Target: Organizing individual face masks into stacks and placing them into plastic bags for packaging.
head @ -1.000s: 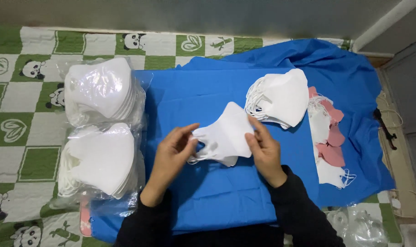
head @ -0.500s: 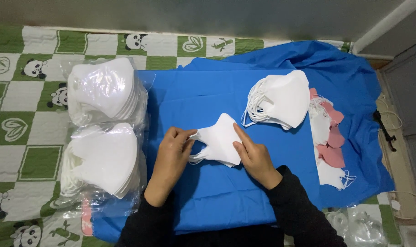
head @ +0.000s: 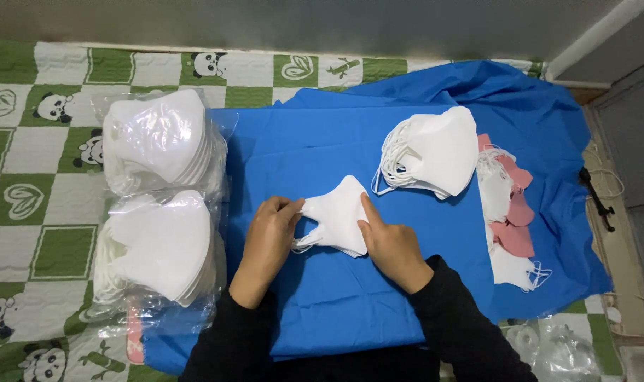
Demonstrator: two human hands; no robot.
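A folded white face mask (head: 338,216) lies on the blue cloth (head: 315,148) in the middle of the view. My left hand (head: 267,237) pinches the mask's left edge by the ear loops. My right hand (head: 390,244) presses its fingers flat on the mask's right side. A stack of white masks (head: 435,152) with loose ear loops rests on the cloth to the upper right, apart from both hands.
Two clear plastic bags of white masks (head: 159,141) (head: 159,247) lie at the left, on the cloth's edge. Pink and white masks (head: 509,219) are spread at the right. A green-and-white panda-print mat (head: 25,127) lies under everything. Crumpled clear plastic (head: 548,346) sits at the lower right.
Both hands have lowered the mask from above the cloth down onto it, and the right hand now presses it flat.
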